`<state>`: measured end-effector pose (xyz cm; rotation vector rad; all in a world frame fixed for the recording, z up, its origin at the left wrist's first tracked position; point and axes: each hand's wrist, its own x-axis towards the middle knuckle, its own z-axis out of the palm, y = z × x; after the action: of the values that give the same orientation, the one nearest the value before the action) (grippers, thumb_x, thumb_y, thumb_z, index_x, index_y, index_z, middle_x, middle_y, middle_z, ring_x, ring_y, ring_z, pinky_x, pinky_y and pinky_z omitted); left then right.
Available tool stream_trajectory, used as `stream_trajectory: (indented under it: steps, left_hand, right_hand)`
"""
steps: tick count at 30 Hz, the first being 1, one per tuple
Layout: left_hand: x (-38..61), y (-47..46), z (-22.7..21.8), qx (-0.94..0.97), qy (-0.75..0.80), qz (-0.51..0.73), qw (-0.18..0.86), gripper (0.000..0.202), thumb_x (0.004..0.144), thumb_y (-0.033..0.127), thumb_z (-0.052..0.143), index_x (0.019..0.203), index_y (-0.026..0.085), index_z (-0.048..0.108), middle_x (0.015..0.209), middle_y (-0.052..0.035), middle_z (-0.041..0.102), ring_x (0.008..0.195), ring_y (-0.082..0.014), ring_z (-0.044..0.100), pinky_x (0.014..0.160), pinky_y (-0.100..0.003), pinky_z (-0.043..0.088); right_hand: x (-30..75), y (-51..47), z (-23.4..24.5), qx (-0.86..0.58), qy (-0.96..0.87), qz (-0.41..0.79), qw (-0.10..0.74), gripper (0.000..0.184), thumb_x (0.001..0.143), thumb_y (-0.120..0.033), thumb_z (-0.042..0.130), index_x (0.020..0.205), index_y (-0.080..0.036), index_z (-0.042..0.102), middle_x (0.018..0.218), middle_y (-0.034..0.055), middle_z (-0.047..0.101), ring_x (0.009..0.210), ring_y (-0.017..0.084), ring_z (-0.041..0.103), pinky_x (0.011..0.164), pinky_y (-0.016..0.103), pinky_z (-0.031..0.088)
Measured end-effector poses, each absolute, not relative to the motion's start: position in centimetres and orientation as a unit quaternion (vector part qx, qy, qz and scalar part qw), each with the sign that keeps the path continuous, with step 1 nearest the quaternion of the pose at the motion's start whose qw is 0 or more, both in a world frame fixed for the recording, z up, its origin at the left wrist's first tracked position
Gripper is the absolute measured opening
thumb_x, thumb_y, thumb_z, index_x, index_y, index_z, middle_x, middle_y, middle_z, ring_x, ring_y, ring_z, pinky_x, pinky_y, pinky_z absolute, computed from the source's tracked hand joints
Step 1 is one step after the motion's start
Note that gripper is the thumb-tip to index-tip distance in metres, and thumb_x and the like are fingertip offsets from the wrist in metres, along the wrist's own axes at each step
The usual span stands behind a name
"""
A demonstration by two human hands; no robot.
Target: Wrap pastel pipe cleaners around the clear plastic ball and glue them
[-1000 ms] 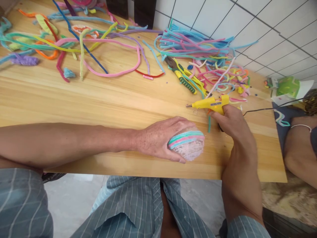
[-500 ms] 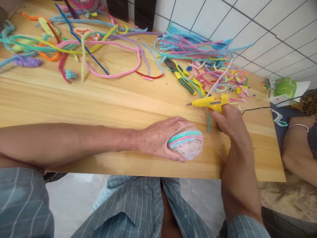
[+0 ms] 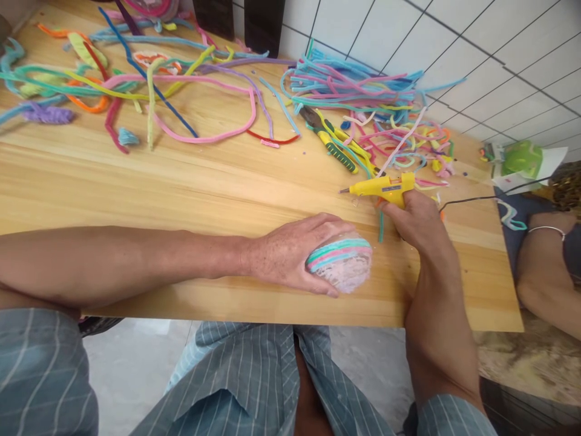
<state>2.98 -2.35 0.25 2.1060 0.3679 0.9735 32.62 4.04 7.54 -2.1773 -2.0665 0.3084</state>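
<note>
My left hand is wrapped round a ball near the table's front edge. Stripes of teal, pink and light blue pipe cleaner run across the ball's upper part; its lower part is whitish and rough. To the right, my right hand grips the handle of a yellow hot glue gun. Its metal nozzle points left, beyond the ball and apart from it. A short teal pipe cleaner lies just below the gun. Pliers with yellow and green handles rest behind the nozzle.
Loose coloured pipe cleaners spread over the back left of the wooden table. A thick bundle of pipe cleaners lies by the tiled wall. The gun's black cord runs right, towards another person's arm.
The glue gun and my right hand have shifted very slightly left. My left hand stays on the ball, with no visible change in its hold.
</note>
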Motion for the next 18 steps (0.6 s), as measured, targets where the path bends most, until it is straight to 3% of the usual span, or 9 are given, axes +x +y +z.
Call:
stream_trajectory:
  steps: [8, 13, 18]
  left_hand:
    - [2.89, -2.42, 0.67, 0.817, 0.166, 0.350, 0.427, 0.098, 0.087, 0.061, 0.093, 0.166, 0.023, 0.047, 0.162, -0.0227, 0.063, 0.155, -0.0401, 0.059, 0.131, -0.063, 0.050]
    - [2.85, -2.39, 0.74, 0.818, 0.168, 0.342, 0.430, 0.097, 0.089, 0.065, 0.090, 0.165, 0.022, 0.048, 0.163, -0.0223, 0.062, 0.156, -0.0395, 0.058, 0.132, -0.061, 0.050]
    - [2.83, -2.34, 0.57, 0.825, 0.160, 0.355, 0.410, 0.095, 0.092, 0.065, 0.087, 0.165, 0.021, 0.046, 0.161, -0.0232, 0.063, 0.154, -0.0390, 0.060, 0.131, -0.061, 0.051]
  right_hand:
    - [32.45, 3.88, 7.73, -0.728, -0.673, 0.107, 0.079, 0.028, 0.088, -0.056, 0.067, 0.086, -0.028, 0.069, 0.084, 0.0098, 0.076, 0.089, 0.034, 0.067, 0.077, 0.042, 0.050]
    - [32.27, 3.77, 7.49, -0.721, -0.683, 0.096, 0.066, 0.024, 0.088, -0.048, 0.064, 0.097, -0.028, 0.073, 0.094, 0.0107, 0.078, 0.097, 0.035, 0.070, 0.084, 0.044, 0.051]
    - [32.16, 3.67, 8.17, -0.729, -0.674, 0.103, 0.057, 0.023, 0.085, -0.051, 0.063, 0.085, -0.028, 0.062, 0.086, 0.0099, 0.073, 0.092, 0.033, 0.067, 0.084, 0.044, 0.050]
